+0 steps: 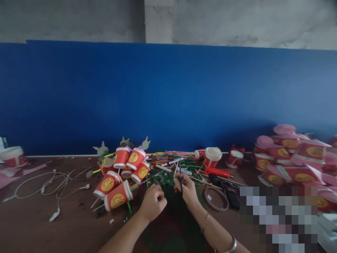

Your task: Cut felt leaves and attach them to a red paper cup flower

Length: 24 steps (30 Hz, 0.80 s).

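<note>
Scissors (181,185) stand points up in the right hand (188,191), over the middle of a brown table (79,233). Both forearms reach in from the near side, wrists apart; the right fingers curl round the handles, while the left hand (154,202) is bent, knuckles up, and how tightly it closes, or on what, I cannot tell. Tabletop shows left of the left forearm, towards white earphones (55,215); red cups (118,198) crowd that hand's left, a red-handled tool (218,172) the right's far side. Along the table's far edge rises a blue partition (168,98), grey wall (223,24) above it
</note>
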{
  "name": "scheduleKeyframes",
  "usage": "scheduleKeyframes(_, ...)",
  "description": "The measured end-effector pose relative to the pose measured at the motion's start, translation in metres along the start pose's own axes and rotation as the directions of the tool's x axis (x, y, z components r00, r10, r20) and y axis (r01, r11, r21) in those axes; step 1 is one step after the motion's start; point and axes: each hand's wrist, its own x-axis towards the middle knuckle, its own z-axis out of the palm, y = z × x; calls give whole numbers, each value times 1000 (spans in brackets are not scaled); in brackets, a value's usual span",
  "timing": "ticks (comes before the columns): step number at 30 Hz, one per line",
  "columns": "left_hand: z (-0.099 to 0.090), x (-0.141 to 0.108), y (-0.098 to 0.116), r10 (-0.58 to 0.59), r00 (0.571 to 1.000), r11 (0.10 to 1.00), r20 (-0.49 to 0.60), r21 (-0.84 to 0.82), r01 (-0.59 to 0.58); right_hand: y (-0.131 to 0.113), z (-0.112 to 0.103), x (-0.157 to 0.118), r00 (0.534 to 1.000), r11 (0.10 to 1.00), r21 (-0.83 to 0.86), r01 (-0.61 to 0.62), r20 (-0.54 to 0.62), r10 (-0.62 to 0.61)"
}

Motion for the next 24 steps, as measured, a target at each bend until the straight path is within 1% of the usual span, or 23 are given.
scheduleKeyframes(3, 2, -1, -5, 1, 999, 995, -48, 104, 4, -1, 0, -1, 1000, 1000, 1, -13, 0, 13)
scheduleKeyframes(6, 4, 0, -13, 4, 993, 992, -114, 124, 10, -3, 1, -1, 1000, 1000, 13, -17, 0, 17)
scheduleKeyframes(9, 5, 1, -19, -26, 985, 996, -173, 85, 42, -3, 1, -1, 1000, 999, 26, -22, -6, 22)
scheduleKeyframes(12, 5, 1, -20, -74, 978, 995, -195, 45, 85, -3, 1, -1, 1000, 999, 28, -30, -7, 30)
scheduleKeyframes(14, 5, 0, -18, -95, 977, 995, -189, 7, 98, -3, 1, -1, 999, 999, 25, -32, -7, 32)
scheduleKeyframes(17, 3, -1, -15, -121, 983, 990, -139, -82, 111, -2, 1, -1, 999, 999, 18, -30, -11, 31)
scheduleKeyframes(19, 2, 0, -13, -141, 980, 983, -143, -141, 120, -1, 1, 0, 1000, 1000, 10, -27, -6, 27)
scheduleKeyframes(21, -1, 0, -11, -156, 963, 974, -220, -196, 113, 2, 0, 1, 1000, 1000, -11, -21, 6, 21)
scheduleKeyframes(22, -3, 1, -11, -161, 946, 970, -282, -224, 99, 3, -1, 1, 1000, 999, -33, -14, 9, 14)
scheduleKeyframes(24, -7, 1, -11, -170, 897, 962, -408, -266, 61, 5, -1, 1, 1000, 993, -111, 30, 10, -29)
